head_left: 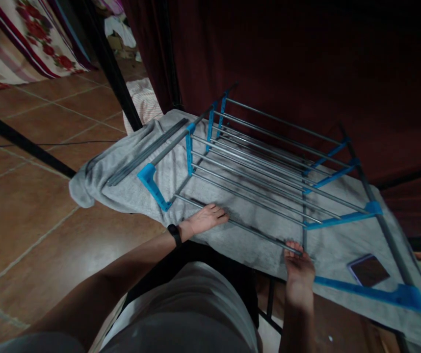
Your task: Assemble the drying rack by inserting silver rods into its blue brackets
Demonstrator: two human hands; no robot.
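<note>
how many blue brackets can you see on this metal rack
8: front left bracket, second left bracket, third left bracket, rear left bracket; front right bracket, second right bracket, third right bracket, rear right bracket. Others may be hidden in the dark behind.

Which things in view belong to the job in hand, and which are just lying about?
In the job:
metal rod at the left hand and right hand
blue-bracketed rack
probably the loose grey tubes beside it
grey cloth underneath, as support

Just lying about, it seems:
phone
black cable
floral cloth
</note>
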